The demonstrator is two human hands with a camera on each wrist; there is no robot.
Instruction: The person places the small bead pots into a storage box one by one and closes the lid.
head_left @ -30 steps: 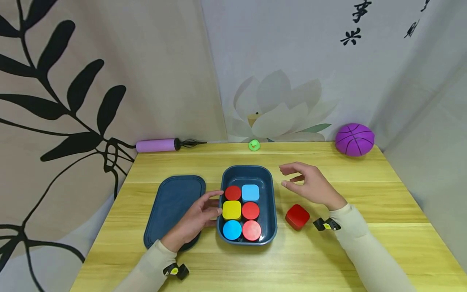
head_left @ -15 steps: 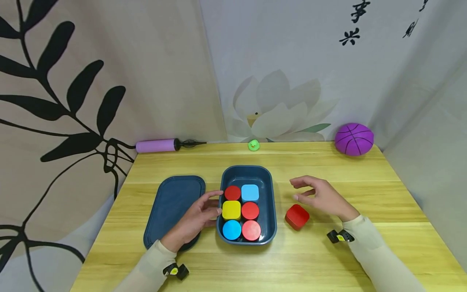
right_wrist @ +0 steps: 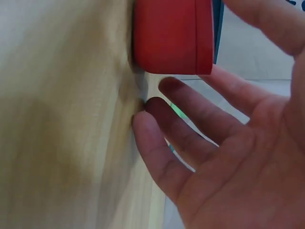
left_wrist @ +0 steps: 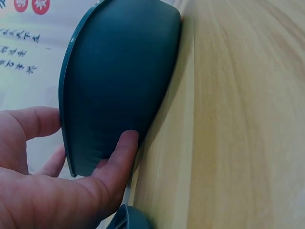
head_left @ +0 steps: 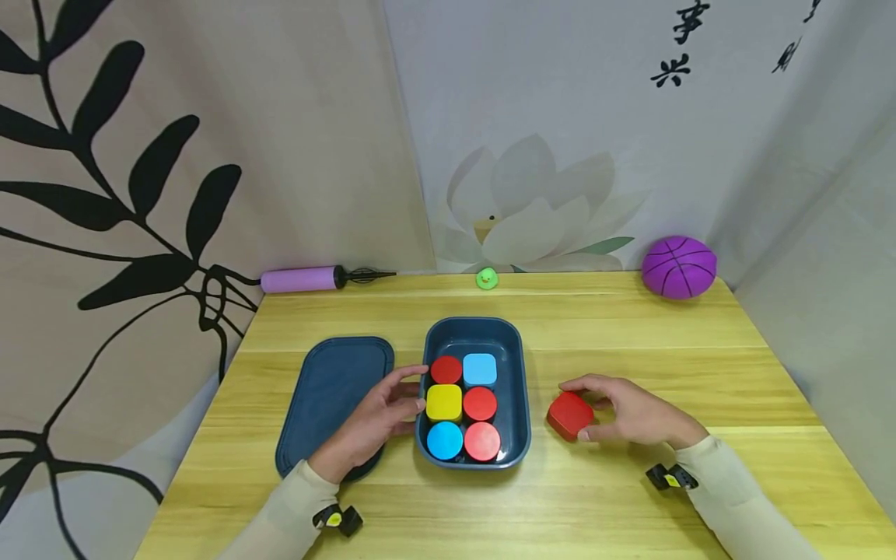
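Observation:
A dark blue rectangular container [head_left: 513, 365] stands mid-table and holds several round and rounded-square blocks: red, yellow and blue. My left hand [head_left: 381, 414] rests against its left side; in the left wrist view, fingertips touch the outer wall [left_wrist: 119, 71] and the rim. Right of the container lies a loose red rounded-square block [head_left: 570, 414] on the table. My right hand [head_left: 640, 412] is spread around this block's right side, index finger by its far edge and thumb by its near edge. The right wrist view shows the other fingers loosely bent below the red block [right_wrist: 171, 38].
A dark blue lid [head_left: 343, 389] lies left of the container, partly under my left forearm and hand. Along the table's back edge are a purple hand pump [head_left: 301, 279], a small green duck [head_left: 487, 278] and a purple ball [head_left: 680, 267].
My right hand has come down and toward me, from beside the container's far right to around the loose red block. My left hand has stayed at the container.

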